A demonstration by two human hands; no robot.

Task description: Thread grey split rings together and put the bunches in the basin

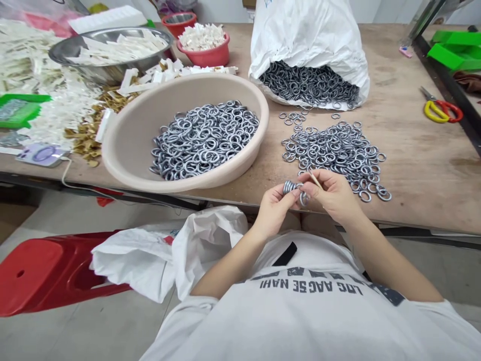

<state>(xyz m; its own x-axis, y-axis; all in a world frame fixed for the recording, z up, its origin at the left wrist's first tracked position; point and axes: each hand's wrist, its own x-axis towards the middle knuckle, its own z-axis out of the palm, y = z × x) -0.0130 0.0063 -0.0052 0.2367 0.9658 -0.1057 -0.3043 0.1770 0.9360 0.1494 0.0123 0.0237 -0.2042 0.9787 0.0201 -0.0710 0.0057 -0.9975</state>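
Near the table's front edge, my left hand (277, 206) is closed around a short row of grey rings (288, 187). My right hand (330, 193) meets it, fingers pinched on a thin pale stick (314, 179). A few rings hang between the fingertips of both hands; whether the stick passes through them is hidden. Just beyond my hands, a loose pile of grey rings (334, 150) lies on the wooden table (421, 165). To the left stands a wide beige basin (128, 135) with a heap of the same rings in it.
A white sack (308, 35) lies open at the back, spilling rings. Scissors (439, 110) with yellow and red handles lie at right. A steel bowl (108, 65), a red bowl (206, 56) and white pieces crowd the left. A red stool (37, 271) stands below.
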